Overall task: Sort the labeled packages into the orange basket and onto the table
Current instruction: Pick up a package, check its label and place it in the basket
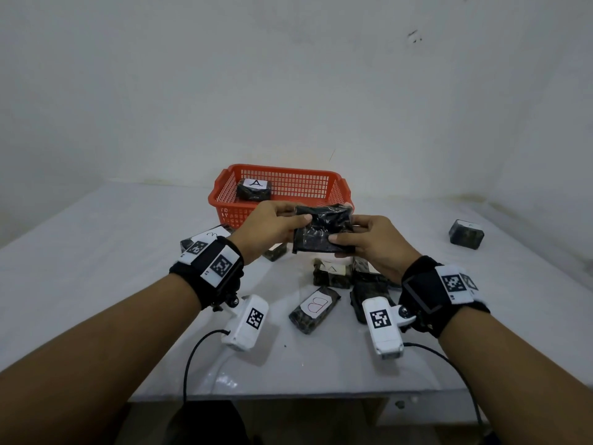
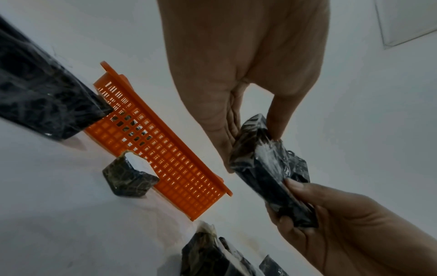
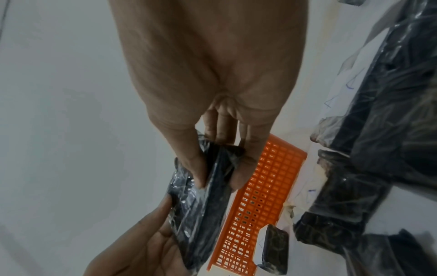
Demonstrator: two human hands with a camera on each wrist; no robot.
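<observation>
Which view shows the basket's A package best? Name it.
Head view: the A package lies label-up inside the orange basket. The left wrist view glimpses dark patches through the mesh; the right wrist view shows only the basket's wall.

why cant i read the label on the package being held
Head view: the held package shows only dark, glossy wrap, label not visible. Left wrist view: dim, glare on the wrap, left hand close. Right wrist view: right hand fills the frame, wrap smeared.

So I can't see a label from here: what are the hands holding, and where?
One dark wrapped package, held by both: left hand pinches its left end, right hand its right end.
</observation>
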